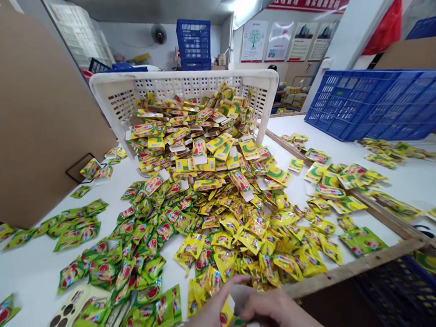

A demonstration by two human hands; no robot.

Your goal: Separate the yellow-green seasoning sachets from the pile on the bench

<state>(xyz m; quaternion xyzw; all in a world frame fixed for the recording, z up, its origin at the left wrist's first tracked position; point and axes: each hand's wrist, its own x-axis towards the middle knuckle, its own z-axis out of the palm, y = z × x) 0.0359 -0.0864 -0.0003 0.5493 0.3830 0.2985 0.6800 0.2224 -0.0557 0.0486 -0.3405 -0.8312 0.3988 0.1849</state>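
Both hands low at desk (27, 274) edge: left hand (199, 321) and right hand (285, 322) pinch one yellow sachet (234, 318) between them. Big sachet heap (215, 203) spilling from tipped white basket (178, 88), mostly unsorted; small green sachet groups (75, 223) set aside left.

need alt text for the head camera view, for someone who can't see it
Two bare hands at the bottom edge, the left hand and right hand, hold a small yellow packet between them. Beyond them a big heap of yellow and green packets spills from a tipped white basket across a white table. A blue crate stands at the right.
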